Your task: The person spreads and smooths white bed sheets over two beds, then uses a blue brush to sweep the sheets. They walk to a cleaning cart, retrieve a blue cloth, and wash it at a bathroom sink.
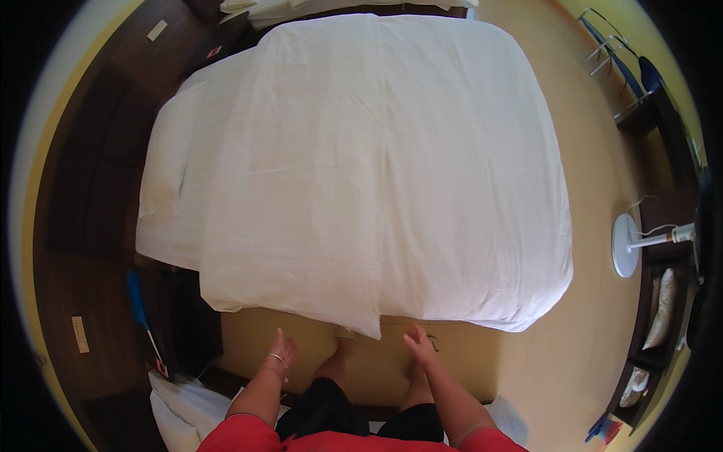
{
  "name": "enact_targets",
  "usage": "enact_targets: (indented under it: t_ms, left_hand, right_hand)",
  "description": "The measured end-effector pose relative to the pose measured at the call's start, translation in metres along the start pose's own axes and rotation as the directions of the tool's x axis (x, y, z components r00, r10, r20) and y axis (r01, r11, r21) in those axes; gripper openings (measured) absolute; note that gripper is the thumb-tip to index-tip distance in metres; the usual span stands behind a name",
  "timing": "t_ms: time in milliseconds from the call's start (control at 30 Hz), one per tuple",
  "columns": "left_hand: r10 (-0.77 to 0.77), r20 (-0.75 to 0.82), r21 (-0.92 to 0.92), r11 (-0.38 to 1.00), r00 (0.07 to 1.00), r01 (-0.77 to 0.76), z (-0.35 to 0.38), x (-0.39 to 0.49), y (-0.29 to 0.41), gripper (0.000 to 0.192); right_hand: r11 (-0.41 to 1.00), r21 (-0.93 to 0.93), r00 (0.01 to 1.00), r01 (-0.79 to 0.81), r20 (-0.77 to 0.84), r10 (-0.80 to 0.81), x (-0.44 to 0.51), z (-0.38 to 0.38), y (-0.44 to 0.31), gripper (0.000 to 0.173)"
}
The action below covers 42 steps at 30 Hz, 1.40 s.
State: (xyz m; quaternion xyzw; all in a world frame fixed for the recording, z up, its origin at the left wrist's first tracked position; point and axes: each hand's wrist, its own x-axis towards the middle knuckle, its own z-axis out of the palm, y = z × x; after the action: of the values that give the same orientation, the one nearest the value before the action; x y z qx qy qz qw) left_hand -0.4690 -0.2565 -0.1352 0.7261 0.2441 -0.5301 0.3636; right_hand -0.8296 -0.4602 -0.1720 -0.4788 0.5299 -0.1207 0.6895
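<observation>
A bed with white bedding (452, 169) fills the middle of the view. Its cover has a fold line running down the middle and a pointed corner hanging over the near side. A white pillow (168, 158) lies at the bed's left end. My left hand (284, 348) hangs in the air short of the near edge, fingers apart, holding nothing. To the right of the hanging corner is my right hand (419, 343), also empty, with its fingers spread, close to the bedding's near edge.
A dark bedside table (195, 316) stands at the near left, with a blue duster (136, 296) beside it. White bedding (186, 404) lies on something low behind my legs. A white stand fan (626, 246), shelves with a pillow (661, 308) and chairs (613, 51) line the right side.
</observation>
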Motion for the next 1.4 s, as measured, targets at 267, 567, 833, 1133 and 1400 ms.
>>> enact_targets:
  t_ms: [267, 567, 833, 1133, 1400]
  left_hand:
    - [0.156, -0.226, -0.632, 0.727, 0.961, -0.267, -0.124, 0.083, 0.161, 0.094]
    - [0.013, -0.183, -0.593, 0.796, 0.983, -0.121, -0.151, 0.090, 0.197, 0.078]
    - [0.153, -0.319, -0.474, 0.829, 0.935, -0.297, -0.203, 0.134, 0.150, 0.045]
    - [-0.446, -0.431, -0.752, 0.659, 0.784, -0.039, -0.245, 0.113, 0.004, 0.019]
    - [-0.031, -0.713, -0.023, 1.000, 0.700, 0.021, -0.309, 0.073, -0.127, 0.046]
  right_hand:
    - [0.986, 0.144, 0.995, -0.083, 0.064, 0.074, 0.064, 0.105, -0.072, 0.046]
    - [0.970, -0.157, 0.958, -0.184, -0.251, 0.141, 0.022, 0.105, -0.095, 0.034]
    - [0.879, -0.463, 0.972, -0.117, -0.236, 0.005, 0.027, 0.094, -0.080, 0.037]
    - [0.550, -0.835, 0.993, -0.020, 0.045, 0.105, -0.009, 0.012, 0.035, 0.024]
    - [0.361, -0.809, 0.707, -0.464, -0.092, 0.702, -0.091, -0.044, 0.028, 0.018]
